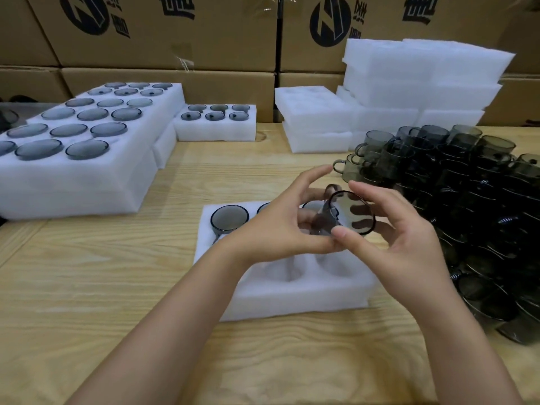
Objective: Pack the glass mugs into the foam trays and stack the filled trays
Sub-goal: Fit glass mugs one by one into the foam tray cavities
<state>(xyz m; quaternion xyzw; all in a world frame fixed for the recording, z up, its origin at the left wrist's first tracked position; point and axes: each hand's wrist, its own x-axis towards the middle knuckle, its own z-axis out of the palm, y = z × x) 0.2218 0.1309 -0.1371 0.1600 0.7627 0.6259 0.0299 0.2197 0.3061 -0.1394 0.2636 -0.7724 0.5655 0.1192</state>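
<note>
A smoky glass mug (349, 213) is held tilted above a white foam tray (292, 299) in the middle of the table. My left hand (277, 226) grips its body from the left, and my right hand (388, 238) holds its rim from the right with thumb and fingers. A mug (229, 219) sits in the tray's far left pocket; two more far pockets are partly hidden behind my hands. The near pockets (295, 270) hold nothing.
Filled foam trays (87, 171) are stacked at the left, with a smaller filled tray (216, 127) behind. Empty foam trays (409, 83) pile at the back right. A heap of loose dark mugs (467, 200) covers the right. Cardboard boxes (175, 39) line the back.
</note>
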